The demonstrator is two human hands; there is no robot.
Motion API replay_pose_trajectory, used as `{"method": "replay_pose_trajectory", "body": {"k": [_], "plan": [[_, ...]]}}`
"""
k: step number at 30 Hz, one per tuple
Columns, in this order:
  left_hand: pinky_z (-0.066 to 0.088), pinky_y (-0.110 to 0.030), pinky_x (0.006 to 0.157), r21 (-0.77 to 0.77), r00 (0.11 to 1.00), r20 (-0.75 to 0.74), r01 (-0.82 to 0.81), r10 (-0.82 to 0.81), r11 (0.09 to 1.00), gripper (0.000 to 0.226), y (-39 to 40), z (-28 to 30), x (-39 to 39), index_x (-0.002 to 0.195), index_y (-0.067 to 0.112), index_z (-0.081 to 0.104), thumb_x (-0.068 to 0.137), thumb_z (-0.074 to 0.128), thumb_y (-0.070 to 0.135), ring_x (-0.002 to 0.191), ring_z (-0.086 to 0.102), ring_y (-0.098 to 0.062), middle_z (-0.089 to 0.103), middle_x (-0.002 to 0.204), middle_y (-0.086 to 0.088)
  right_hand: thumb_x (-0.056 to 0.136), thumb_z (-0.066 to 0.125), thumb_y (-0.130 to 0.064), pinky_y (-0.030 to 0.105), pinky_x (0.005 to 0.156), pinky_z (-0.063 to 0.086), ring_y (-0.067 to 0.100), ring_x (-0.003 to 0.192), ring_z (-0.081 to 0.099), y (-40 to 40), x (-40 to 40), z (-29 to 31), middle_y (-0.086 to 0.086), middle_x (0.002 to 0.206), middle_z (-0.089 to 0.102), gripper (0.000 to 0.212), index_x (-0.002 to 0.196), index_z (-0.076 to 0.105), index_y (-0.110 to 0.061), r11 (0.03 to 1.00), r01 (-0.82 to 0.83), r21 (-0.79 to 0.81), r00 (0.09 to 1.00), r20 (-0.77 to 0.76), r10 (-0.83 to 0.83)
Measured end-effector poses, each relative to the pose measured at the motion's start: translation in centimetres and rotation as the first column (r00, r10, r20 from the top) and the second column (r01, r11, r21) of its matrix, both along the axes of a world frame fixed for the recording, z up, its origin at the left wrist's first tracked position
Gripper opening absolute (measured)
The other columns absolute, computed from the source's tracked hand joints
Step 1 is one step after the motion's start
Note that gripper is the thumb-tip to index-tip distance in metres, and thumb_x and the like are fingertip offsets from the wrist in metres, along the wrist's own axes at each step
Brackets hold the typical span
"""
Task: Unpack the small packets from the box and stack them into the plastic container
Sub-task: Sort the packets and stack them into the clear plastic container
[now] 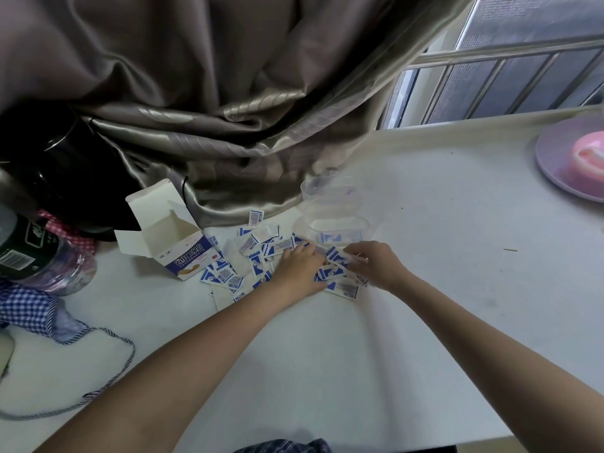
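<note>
Head cam, only view I've got: box (170, 238) lies open on the worktop (425, 305), flaps up, looks emptied out, so unpacking seems done. Packets (225, 273) are spread loose in a heap between box and plastic container (333, 228), a few reach up towards the curtain (196, 109). Container sits just behind the hands; I see at least one or two packets inside through the wall, so stacking has barely started and most of the pile is left, by my read. Left hand (299, 268) rests on the heap, fingers curled down into the packets; right hand (372, 266) has its grip pinched on a bunch of packets, fingertips partly blurred. Left grip: can't tell if it's actually holding any or just pressing. Materials: packets are thin flat paper rectangles, white w/ blue print, slippery-looking and overlapping; box is light cardboard, creased; container is clear thin plastic, rounded oblong, w/ what looks like its lid or a second tub behind it. Worktop is smooth, pale, matte.
</note>
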State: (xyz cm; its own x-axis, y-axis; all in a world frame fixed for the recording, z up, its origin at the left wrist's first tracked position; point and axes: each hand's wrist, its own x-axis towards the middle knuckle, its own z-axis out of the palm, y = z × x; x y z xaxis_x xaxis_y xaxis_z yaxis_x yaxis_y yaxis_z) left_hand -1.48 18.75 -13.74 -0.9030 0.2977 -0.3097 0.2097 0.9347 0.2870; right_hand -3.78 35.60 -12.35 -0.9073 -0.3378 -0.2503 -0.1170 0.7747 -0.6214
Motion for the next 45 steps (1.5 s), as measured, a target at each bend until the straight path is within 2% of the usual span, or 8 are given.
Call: {"method": "replay_pose_trajectory", "body": {"k": [9, 14, 20, 24, 30, 32, 36, 45], "plan": [[0.038, -0.024, 0.071, 0.265, 0.99, 0.014, -0.137, 0.138, 0.955, 0.017, 0.1, 0.6, -0.7, 0.099, 0.008, 0.062, 0.085, 0.064, 0.018, 0.078, 0.045, -0.013, 0.045, 0.093, 0.002, 0.092, 0.042, -0.011, 0.038, 0.087, 0.045, 0.028, 0.1, 0.052, 0.1, -0.1, -1.3, 0.01, 0.104, 0.059, 0.024, 0.109, 0.06, -0.008, 0.869, -0.348, 0.352, 0.897, -0.146, 0.418], [0.04, -0.017, 0.066, 0.392, 0.976, 0.067, -0.215, 0.205, 0.895, 0.014, 0.0, 0.3, -0.7, 0.098, 0.008, 0.061, 0.086, 0.064, 0.013, 0.073, 0.052, -0.012, 0.053, 0.091, 0.001, 0.097, 0.042, -0.024, 0.039, 0.085, 0.044, 0.03, 0.105, 0.045, 0.2, 0.5, -1.6, 0.013, 0.111, 0.048, 0.026, 0.106, 0.053, -0.002, 0.877, -0.297, 0.378, 0.928, -0.103, 0.359], [0.055, -0.04, 0.08, 0.579, 0.865, 0.398, -0.495, 0.305, 0.648, 0.021, 0.5, 0.7, -1.4, 0.081, 0.022, 0.05, 0.087, 0.061, 0.006, 0.078, 0.067, -0.026, 0.067, 0.094, -0.012, 0.096, 0.044, -0.017, 0.028, 0.072, 0.039, 0.028, 0.088, 0.057, 0.2, -0.6, 0.9, 0.014, 0.102, 0.065, 0.023, 0.102, 0.059, -0.001, 0.966, -0.223, 0.134, 0.973, 0.097, 0.211], [0.055, -0.029, 0.063, 0.647, 0.774, 0.559, -0.631, 0.297, 0.428, 0.016, 0.7, 1.0, -1.7, 0.086, 0.015, 0.052, 0.086, 0.062, 0.002, 0.065, 0.066, -0.015, 0.067, 0.08, -0.007, 0.096, 0.046, -0.024, 0.025, 0.055, 0.034, 0.024, 0.076, 0.051, 0.4, -1.3, 1.8, 0.009, 0.082, 0.055, 0.031, 0.067, 0.049, -0.013, 0.97, -0.184, 0.158, 0.969, 0.196, 0.152], [0.059, -0.021, 0.068, 0.645, 0.671, 0.711, -0.742, 0.21, 0.186, 0.018, 0.3, 1.1, -1.4, 0.089, 0.01, 0.052, 0.084, 0.063, -0.002, 0.069, 0.07, -0.014, 0.068, 0.082, -0.008, 0.097, 0.044, -0.022, 0.027, 0.069, 0.038, 0.02, 0.087, 0.05, 0.5, -1.8, 2.1, 0.015, 0.098, 0.06, 0.028, 0.098, 0.058, 0.002, 0.985, -0.16, 0.058, 0.924, 0.36, 0.129], [0.057, -0.023, 0.073, 0.623, 0.686, 0.692, -0.724, 0.223, 0.295, 0.024, 0.2, 1.0, -1.2, 0.098, 0.011, 0.052, 0.083, 0.065, -0.002, 0.075, 0.067, -0.016, 0.065, 0.089, -0.005, 0.098, 0.039, -0.02, 0.03, 0.072, 0.04, 0.024, 0.091, 0.054, 0.2, -1.4, 2.3, 0.015, 0.107, 0.061, 0.027, 0.106, 0.056, 0.0, 0.944, -0.267, 0.193, 0.944, 0.248, 0.216], [0.04, -0.015, 0.063, 0.37, 0.912, 0.314, -0.373, 0.263, 0.851, 0.041, 0.3, 0.3, -0.6, 0.118, 0.013, 0.052, 0.08, 0.069, 0.014, 0.079, 0.053, -0.011, 0.054, 0.093, 0.003, 0.1, 0.032, -0.026, 0.034, 0.072, 0.043, 0.028, 0.105, 0.058, -0.2, -0.3, 0.9, 0.007, 0.115, 0.058, 0.029, 0.119, 0.049, -0.012, 0.763, -0.354, 0.541, 0.889, -0.059, 0.455], [0.037, -0.022, 0.068, 0.299, 0.973, 0.116, -0.225, 0.199, 0.927, 0.026, 1.1, -1.6, -0.4, 0.103, 0.009, 0.059, 0.081, 0.069, 0.02, 0.078, 0.049, -0.013, 0.047, 0.094, 0.002, 0.091, 0.047, -0.05, 0.031, 0.069, 0.037, 0.03, 0.105, 0.059, 1.5, -0.1, -0.7, 0.007, 0.118, 0.052, 0.047, 0.124, 0.043, -0.017, 0.731, -0.229, 0.643, 0.953, -0.003, 0.302]]}}
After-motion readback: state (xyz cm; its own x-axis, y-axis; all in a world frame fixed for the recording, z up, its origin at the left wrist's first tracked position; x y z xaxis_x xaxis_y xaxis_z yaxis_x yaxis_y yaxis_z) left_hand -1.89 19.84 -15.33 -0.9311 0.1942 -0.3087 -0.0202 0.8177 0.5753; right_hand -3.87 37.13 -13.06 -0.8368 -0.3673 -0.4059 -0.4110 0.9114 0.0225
